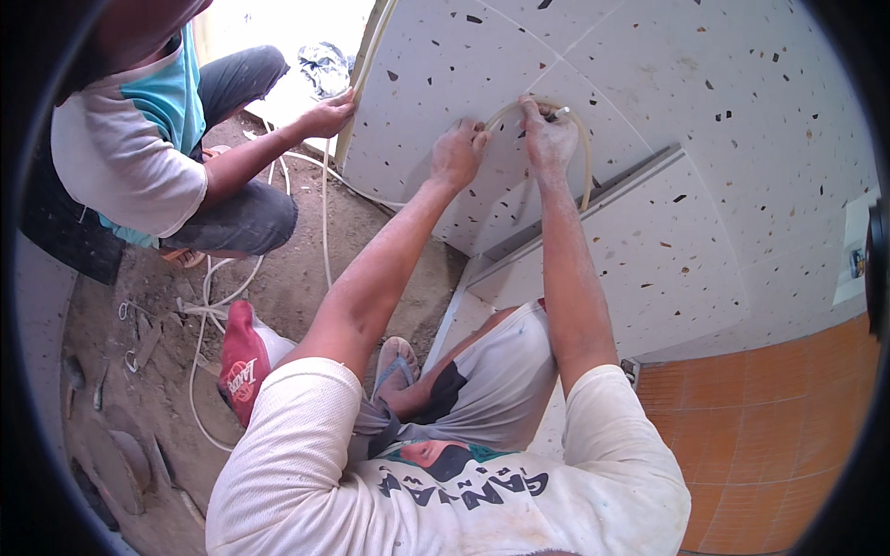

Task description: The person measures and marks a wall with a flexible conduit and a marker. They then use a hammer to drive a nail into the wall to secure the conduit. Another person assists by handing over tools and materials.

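Note:
Against the speckled white panel (pixel 491 56), a pale flexible tube (pixel 586 148) bends in an arc between my hands. My left hand (pixel 459 155) is closed, its fingertips pinching the tube at the left of the arc. My right hand (pixel 551 141) is closed on the tube at the top of the bend, beside a dark spot in the panel with a short whitish end (pixel 563 112) sticking out. From there the tube curves down behind my right wrist toward a ledge (pixel 630 181). Part of the grip is hidden by my fingers.
At the left a crouching co-worker holds a tube in one hand (pixel 329 115) at the panel's edge. More pale tubing (pixel 209 310) lies looped on the dirt floor, near a red cap (pixel 243 366) and scattered tools (pixel 125 463). Orange tiles (pixel 760 435) cover the lower right.

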A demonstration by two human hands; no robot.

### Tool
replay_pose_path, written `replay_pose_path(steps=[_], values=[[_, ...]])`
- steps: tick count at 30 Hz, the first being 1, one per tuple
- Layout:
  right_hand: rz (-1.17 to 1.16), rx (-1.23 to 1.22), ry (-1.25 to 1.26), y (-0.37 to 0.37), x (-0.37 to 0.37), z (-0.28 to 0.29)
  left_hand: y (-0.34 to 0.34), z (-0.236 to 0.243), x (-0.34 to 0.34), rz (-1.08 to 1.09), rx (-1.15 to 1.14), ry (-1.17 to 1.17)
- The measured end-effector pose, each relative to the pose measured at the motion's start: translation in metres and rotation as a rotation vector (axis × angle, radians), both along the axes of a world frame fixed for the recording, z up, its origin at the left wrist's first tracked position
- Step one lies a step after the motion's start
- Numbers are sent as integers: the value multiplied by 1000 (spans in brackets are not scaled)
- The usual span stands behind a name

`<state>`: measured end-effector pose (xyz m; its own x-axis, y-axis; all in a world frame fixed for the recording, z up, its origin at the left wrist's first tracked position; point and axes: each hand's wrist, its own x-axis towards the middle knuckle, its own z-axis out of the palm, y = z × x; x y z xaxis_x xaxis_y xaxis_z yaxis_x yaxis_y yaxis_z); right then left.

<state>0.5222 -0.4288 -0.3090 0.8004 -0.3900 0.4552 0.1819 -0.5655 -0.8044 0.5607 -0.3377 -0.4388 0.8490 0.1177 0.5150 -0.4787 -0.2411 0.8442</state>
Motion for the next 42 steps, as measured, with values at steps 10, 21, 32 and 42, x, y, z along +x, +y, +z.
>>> replay_pose_path(steps=[10,21,32,42], values=[[77,-10,-48,-6,5,-5,-14,18,-1,81,-154,-196],[134,-153,80,-12,-12,-8,-13,19,11,55,-190,-91],[14,-154,-188,-10,-22,23,-15,24,7,80,-193,-87],[-99,-201,-159,-14,-3,36,-18,26,4,98,-120,-178]])
